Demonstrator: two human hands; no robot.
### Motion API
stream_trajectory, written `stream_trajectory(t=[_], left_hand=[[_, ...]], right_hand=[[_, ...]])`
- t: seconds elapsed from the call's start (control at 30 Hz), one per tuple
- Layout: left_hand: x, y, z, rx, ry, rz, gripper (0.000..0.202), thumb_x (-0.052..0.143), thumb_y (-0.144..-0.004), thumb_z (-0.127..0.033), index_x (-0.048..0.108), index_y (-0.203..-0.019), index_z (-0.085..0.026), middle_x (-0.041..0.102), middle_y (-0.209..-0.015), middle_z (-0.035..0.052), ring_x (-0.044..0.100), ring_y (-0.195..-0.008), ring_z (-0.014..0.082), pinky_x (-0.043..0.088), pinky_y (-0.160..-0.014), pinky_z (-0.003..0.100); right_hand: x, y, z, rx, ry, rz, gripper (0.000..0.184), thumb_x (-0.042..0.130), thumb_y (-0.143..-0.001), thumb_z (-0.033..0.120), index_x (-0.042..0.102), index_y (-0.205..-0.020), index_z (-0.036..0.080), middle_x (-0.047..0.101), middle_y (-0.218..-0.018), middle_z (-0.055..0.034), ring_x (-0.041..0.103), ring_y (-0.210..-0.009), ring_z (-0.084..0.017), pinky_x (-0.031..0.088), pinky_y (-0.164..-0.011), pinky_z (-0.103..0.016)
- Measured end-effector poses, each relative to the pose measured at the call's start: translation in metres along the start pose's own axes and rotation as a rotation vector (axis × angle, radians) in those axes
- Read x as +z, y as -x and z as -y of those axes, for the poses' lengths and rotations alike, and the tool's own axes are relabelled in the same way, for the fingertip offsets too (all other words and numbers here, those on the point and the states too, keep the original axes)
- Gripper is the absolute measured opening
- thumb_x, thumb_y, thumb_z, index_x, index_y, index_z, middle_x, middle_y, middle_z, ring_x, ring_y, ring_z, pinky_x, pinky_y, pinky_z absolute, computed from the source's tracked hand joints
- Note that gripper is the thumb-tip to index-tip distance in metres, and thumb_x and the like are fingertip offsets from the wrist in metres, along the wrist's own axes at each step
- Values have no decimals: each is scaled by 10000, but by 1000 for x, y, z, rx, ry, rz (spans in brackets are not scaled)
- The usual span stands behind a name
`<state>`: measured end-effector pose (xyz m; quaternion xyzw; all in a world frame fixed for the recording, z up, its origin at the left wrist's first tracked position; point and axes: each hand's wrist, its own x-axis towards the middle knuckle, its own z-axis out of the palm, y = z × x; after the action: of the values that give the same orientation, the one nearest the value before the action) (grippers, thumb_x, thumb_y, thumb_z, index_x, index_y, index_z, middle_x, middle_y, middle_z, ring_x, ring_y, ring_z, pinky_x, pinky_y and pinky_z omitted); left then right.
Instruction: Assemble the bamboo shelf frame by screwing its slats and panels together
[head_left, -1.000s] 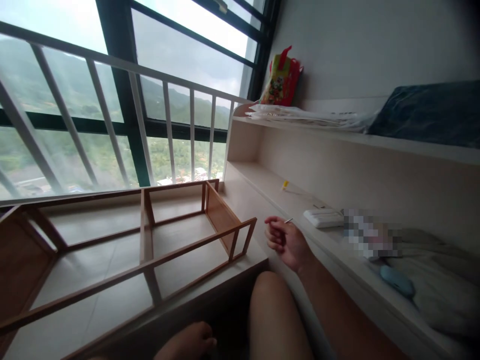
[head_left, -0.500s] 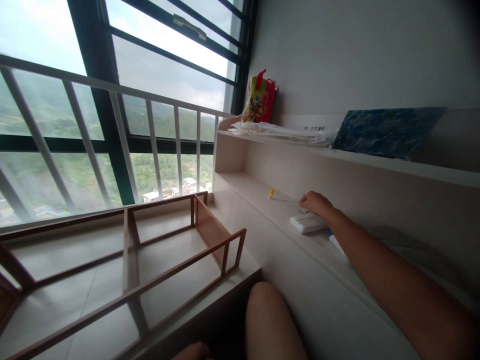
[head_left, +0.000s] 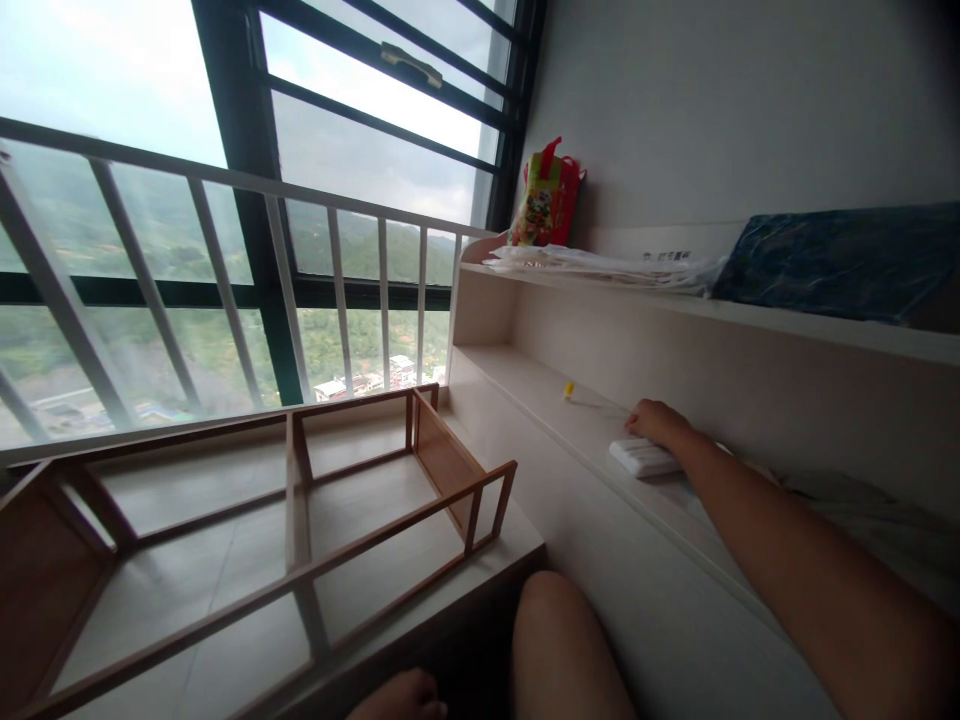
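The relation that counts seems to be between the right hand [head_left: 660, 425] and the white pack [head_left: 643, 460]: the fingers are just past the pack's back edge, on the wall side, so the pack lies on the near side of them, towards the wearer. Whether they touch it, I cannot tell. Its long axis appears to run left to right in the view, but the right end is lost behind the forearm [head_left: 795, 560] — so that is a judgement.

The right fingers are curled in, with little gap showing; whether they pinch anything small is hidden. The left hand [head_left: 405, 695] is far below and left of the pack, partly cut off by the lower edge of view, fingers bent, grip unreadable. The right is plainly the nearer one.

The pack sits on the lower shelf [head_left: 525, 375]. Left of it and farther back stands a yellow piece [head_left: 569, 390], with bare shelf between. Right of the pack, behind the forearm, is a crumpled cloth [head_left: 862, 505]. Above it, the upper shelf bears flat plastic [head_left: 592, 262], a red bag [head_left: 551, 200] and a blue bundle [head_left: 847, 262]. Well left of the pack is a wooden frame [head_left: 448, 450]. The forearm looks like the main obstruction — it covers the pack's right side — while the left reach is freer.
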<state>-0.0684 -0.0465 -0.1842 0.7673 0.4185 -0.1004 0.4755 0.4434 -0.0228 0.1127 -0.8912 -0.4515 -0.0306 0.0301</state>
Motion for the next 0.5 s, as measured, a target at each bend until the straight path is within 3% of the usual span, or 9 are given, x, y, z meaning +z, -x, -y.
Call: stream_trajectory(t=[0.17, 0.3, 0.4, 0.5], left_hand=[[-3, 5, -4, 75, -24, -20, 258, 516, -786, -368, 703, -824, -193, 717, -841, 72, 646, -777, 245, 439, -673, 334], [-8, 17, -16, 159, 27, -102, 240, 517, -774, -328, 683, -715, -165, 666, -696, 49, 585, -655, 201, 398, -598, 295], [-12, 26, -29, 196, 95, -238, 232, 525, -794, -336, 662, -708, -170, 635, -681, 16, 550, -660, 161, 393, -634, 265], [-14, 38, -35, 167, 144, -495, 350, 458, -868, -433, 594, -686, -167, 579, -675, 14, 502, -684, 152, 366, -665, 263]], right_hand=[[-9, 9, 14, -43, 3, -91, 149, 677, -725, 204, 768, -836, 162, 720, -933, -144, 631, -794, -195, 368, -672, -284], [-31, 22, 53, -117, -38, -218, 249, 620, -821, 334, 737, -971, 173, 692, -940, -139, 585, -789, -165, 328, -671, -304], [-40, 58, 101, -280, -171, -359, 257, 658, -804, 391, 721, -936, 181, 650, -742, -78, 517, -655, -141, 326, -636, -294], [-28, 121, 147, -547, -454, -442, 199, 686, -786, 362, 708, -872, 184, 490, -556, 22, 423, -514, -105, 328, -585, -260]])
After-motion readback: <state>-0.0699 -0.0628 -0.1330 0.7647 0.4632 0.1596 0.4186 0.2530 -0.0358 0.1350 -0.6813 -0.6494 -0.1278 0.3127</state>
